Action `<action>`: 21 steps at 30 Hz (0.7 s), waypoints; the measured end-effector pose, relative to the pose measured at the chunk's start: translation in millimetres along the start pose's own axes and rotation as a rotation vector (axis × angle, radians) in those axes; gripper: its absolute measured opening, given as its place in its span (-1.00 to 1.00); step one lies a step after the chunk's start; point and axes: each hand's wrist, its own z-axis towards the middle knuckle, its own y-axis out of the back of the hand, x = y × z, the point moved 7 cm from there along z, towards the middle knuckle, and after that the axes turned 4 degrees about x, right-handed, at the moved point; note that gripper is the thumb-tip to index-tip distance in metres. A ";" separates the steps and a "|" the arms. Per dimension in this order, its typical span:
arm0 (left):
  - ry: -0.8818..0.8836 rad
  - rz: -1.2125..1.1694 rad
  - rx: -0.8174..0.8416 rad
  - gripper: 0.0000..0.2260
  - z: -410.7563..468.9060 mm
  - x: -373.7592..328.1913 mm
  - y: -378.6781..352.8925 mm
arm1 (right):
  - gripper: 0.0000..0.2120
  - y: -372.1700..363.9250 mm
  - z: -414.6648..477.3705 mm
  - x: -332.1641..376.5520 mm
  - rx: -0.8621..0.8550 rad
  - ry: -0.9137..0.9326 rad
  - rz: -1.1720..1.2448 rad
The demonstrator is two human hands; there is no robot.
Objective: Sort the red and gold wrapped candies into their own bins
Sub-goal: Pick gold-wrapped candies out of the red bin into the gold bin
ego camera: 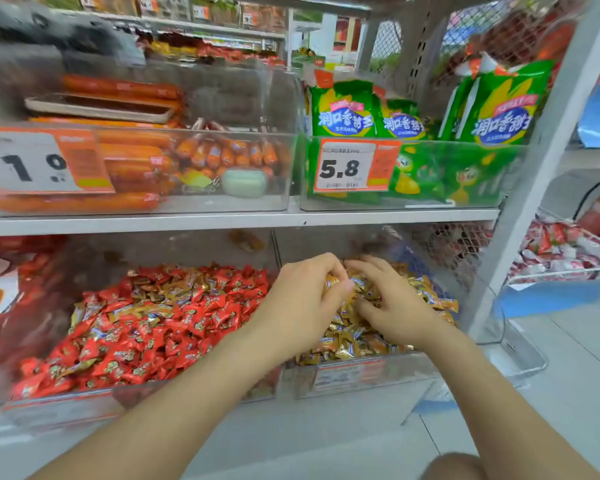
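Two clear bins sit side by side on the lower shelf. The left bin (66, 398) holds mostly red wrapped candies (201, 323) with several gold ones (153, 311) mixed in. The right bin (361, 379) holds gold wrapped candies (347, 344). Both my hands are over the right bin. My left hand (302, 299) has its fingers curled round a few gold candies. My right hand (392, 306) lies on the gold pile with fingers bent into it, pinching at gold candies beside my left fingertips.
The shelf above carries a clear bin of orange sausages (136, 161) and a bin of green snack bags (413, 168) with price tags. A white upright post (534, 174) stands at the right. A wire basket of red packets (561, 251) sits beyond it.
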 end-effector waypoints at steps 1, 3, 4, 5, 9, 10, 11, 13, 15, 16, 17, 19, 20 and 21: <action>0.010 0.042 0.000 -0.89 13.5 -1.1 -12.4 | -0.29 6.7 -5.5 0.8 -0.017 0.006 0.060; 0.068 0.127 0.016 -0.91 38.1 5.5 -33.6 | -0.32 18.4 -12.2 -3.5 -0.071 0.012 0.128; 0.111 0.149 0.057 -0.90 48.1 12.3 -43.5 | -0.35 23.3 -14.9 -7.5 -0.097 0.006 0.120; 0.156 0.161 0.126 -0.84 55.0 18.7 -52.7 | -0.40 27.8 -17.3 -10.7 -0.120 -0.008 0.093; 0.158 0.352 0.308 -0.70 56.6 21.3 -64.6 | -0.66 41.6 -22.2 -6.6 -0.239 -0.078 0.027; 0.097 0.412 0.252 -0.76 51.5 14.4 -56.3 | -0.68 43.5 -22.5 2.2 -0.267 -0.055 0.034; 0.028 0.433 0.165 -0.82 43.5 7.1 -44.8 | -0.68 43.7 -22.5 14.4 -0.281 -0.018 0.047; -0.051 0.387 0.004 -0.89 16.6 -1.9 -15.5 | -0.70 37.7 -19.5 42.7 -0.265 0.049 0.082; 0.000 0.319 -0.086 -0.89 -11.6 13.0 14.6 | -0.74 28.5 -17.1 74.6 -0.243 0.087 0.150; 0.061 0.305 -0.100 -0.88 -24.1 28.1 29.5 | -0.75 23.8 -15.9 92.1 -0.236 0.110 0.190; 0.129 0.323 -0.099 -0.88 -35.3 46.4 44.6 | -0.76 19.2 -14.7 111.8 -0.225 0.143 0.221; 0.321 0.438 -0.044 -0.84 -52.8 86.8 75.0 | -0.77 5.6 -9.3 150.5 -0.179 0.204 0.247; 0.462 0.504 0.013 -0.80 -61.6 108.0 88.9 | -0.77 -4.9 -3.8 166.6 -0.142 0.221 0.244; 0.606 0.553 0.079 -0.73 -70.9 130.9 100.5 | -0.78 -16.7 3.3 180.9 -0.103 0.226 0.221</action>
